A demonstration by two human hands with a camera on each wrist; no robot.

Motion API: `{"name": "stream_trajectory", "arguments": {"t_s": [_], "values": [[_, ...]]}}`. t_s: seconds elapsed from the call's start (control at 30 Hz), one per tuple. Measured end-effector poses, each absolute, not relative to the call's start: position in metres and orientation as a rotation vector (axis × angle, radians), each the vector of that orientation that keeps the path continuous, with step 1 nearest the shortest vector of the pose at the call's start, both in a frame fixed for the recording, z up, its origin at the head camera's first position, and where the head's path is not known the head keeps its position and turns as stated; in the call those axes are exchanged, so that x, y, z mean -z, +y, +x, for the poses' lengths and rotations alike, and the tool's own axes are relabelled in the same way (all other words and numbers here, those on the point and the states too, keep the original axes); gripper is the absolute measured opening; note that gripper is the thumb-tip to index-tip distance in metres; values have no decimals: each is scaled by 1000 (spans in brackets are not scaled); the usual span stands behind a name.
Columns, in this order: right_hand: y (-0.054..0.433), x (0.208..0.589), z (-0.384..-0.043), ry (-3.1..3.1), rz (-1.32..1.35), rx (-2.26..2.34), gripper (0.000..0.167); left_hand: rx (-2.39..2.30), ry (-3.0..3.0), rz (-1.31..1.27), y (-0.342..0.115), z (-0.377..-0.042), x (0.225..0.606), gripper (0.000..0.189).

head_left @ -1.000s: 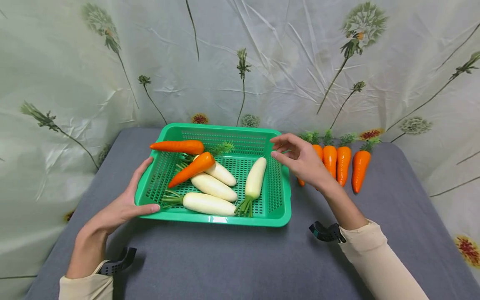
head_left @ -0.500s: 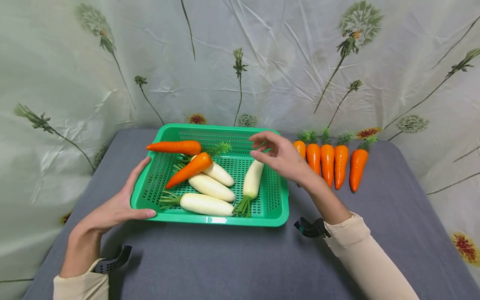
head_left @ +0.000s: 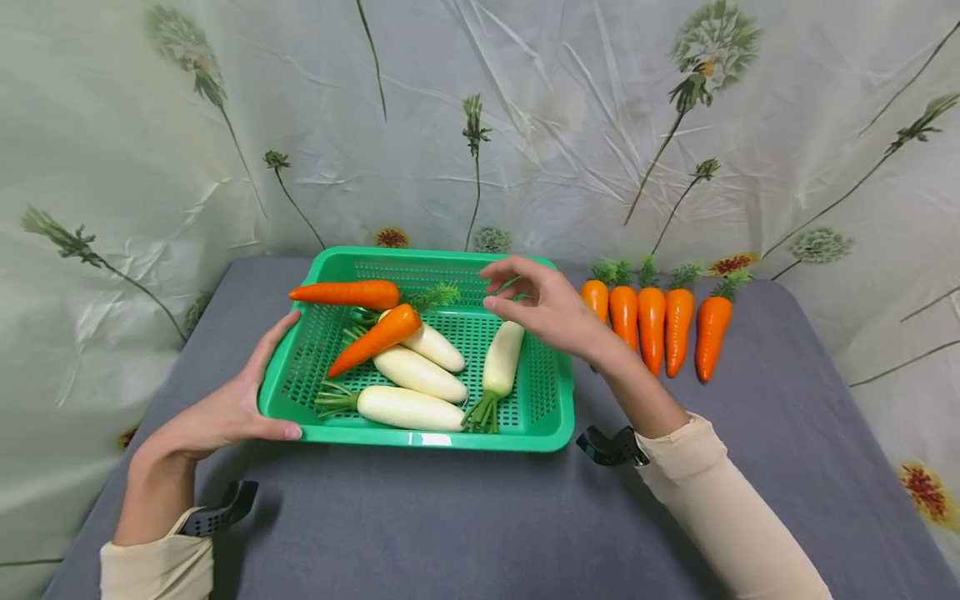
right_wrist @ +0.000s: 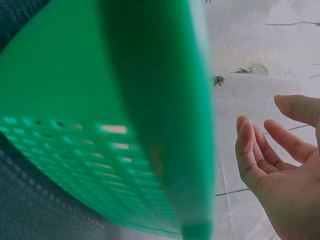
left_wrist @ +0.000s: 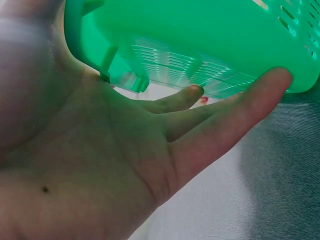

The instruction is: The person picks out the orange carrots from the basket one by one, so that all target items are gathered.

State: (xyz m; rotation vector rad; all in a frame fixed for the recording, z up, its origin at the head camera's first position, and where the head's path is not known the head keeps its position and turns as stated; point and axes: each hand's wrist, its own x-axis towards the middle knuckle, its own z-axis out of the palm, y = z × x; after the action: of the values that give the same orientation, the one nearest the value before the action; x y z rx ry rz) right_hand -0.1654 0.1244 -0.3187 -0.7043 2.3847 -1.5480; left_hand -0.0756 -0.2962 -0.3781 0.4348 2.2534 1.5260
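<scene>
My left hand [head_left: 225,408] spreads round the left end of a green plastic basket [head_left: 427,444]. Its thumb rests on the front rim, and its straight fingers [left_wrist: 220,130] lie against the outer wall in the left wrist view. Inside the basket, two carrots [head_left: 378,340] lie at the left over several white radishes [head_left: 412,408]. My right hand [head_left: 543,304] hovers over the basket's right part with loosely bent fingers and holds nothing. Below it, one white radish [head_left: 501,362] lies apart from the others, its far tip partly hidden by the hand.
Several more carrots [head_left: 651,325] lie in a row to the right of the basket, leaf tops pointing away. A grey cloth [head_left: 420,525] covers the table. Behind hangs a pale curtain [head_left: 555,133] printed with flowers.
My right hand has moved left, from beside the basket's right rim to above its inside. The left hand keeps its place at the basket's left end.
</scene>
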Motion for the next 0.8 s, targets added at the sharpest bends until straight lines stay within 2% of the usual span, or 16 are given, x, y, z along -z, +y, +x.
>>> {"name": "stream_trajectory", "arguments": {"t_s": [0.8], "values": [[100, 298, -173, 2321, -780, 1536, 35, -1515, 2222, 405, -295, -75, 374, 135]]}}
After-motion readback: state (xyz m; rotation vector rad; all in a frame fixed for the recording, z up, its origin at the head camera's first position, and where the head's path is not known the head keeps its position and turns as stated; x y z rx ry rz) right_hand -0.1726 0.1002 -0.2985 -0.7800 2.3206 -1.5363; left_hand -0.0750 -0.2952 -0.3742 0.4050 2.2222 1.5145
